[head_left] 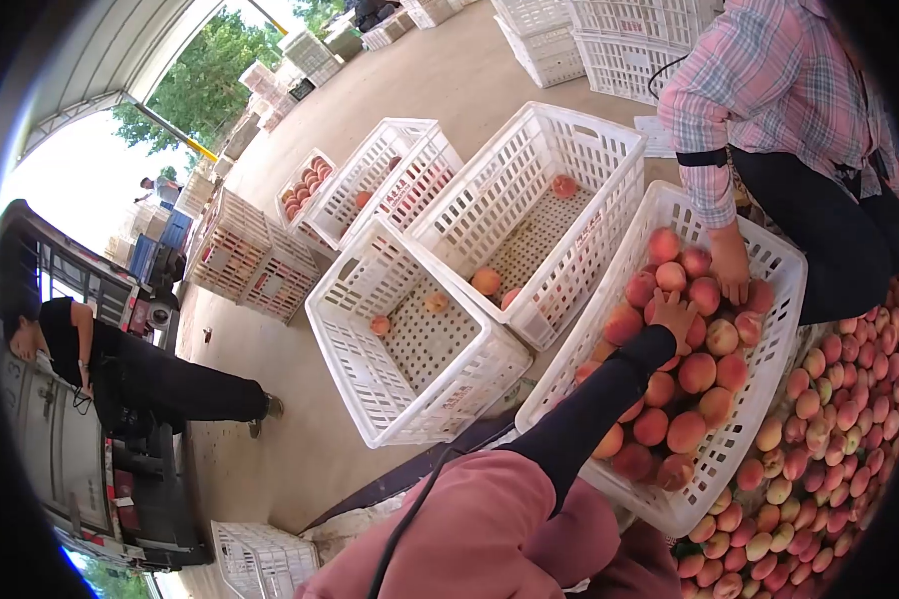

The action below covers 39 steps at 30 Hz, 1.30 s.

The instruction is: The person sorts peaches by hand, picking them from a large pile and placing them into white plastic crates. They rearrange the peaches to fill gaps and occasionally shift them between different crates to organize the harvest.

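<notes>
A sleeved arm reaches in from the bottom to my left hand [675, 321], which lies over the heap of peaches [697, 372] in a white plastic crate [685, 513]. Its fingers are apart and touch the fruit; no peach is plainly gripped. My right hand is out of view. Across the same crate, a co-worker's hand [729, 262] rests among the peaches near the far end. The co-worker wears a plaid shirt [744, 80].
Beside it stand white crates [420, 399] with a few peaches [564, 186] inside. Many loose peaches [829, 429] cover the right side. Stacked crates [245, 255] stand farther off. A person in black [160, 369] is by a truck [65, 449] at left.
</notes>
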### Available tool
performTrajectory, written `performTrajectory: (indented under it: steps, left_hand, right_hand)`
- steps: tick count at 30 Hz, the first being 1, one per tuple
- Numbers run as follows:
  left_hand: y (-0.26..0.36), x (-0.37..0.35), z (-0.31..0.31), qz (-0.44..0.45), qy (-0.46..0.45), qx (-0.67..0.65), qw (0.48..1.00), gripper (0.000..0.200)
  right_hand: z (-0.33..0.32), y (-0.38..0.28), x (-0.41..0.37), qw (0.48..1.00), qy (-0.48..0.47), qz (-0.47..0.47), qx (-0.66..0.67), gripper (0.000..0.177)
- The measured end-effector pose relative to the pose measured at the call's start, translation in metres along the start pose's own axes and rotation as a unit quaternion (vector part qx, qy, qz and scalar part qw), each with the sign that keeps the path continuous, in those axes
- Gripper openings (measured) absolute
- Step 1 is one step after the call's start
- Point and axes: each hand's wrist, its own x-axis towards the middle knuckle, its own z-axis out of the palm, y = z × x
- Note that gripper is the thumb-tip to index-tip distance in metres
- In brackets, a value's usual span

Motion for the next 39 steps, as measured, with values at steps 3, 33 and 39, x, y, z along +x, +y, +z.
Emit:
performTrajectory:
  steps: [3, 33, 39]
  left_hand:
    - [-0.008, 0.005, 0.007, 0.002, 0.026, -0.065, 0.998, 0.075]
    - [-0.063, -0.006, 0.011, 0.207, 0.007, -0.056, 0.977, 0.062]
    - [-0.076, -0.085, -0.054, 0.171, -0.101, -0.199, 0.96, 0.051]
  right_hand:
    - [0.02, 0.0, 0.034, 0.999, -0.05, -0.01, 0.0, 0.037]
    - [0.001, -0.008, -0.31, 0.844, 0.531, 0.073, -0.025, 0.035]
    - [-0.045, -0.01, -0.332, 0.713, 0.685, 0.121, -0.089, 0.051]
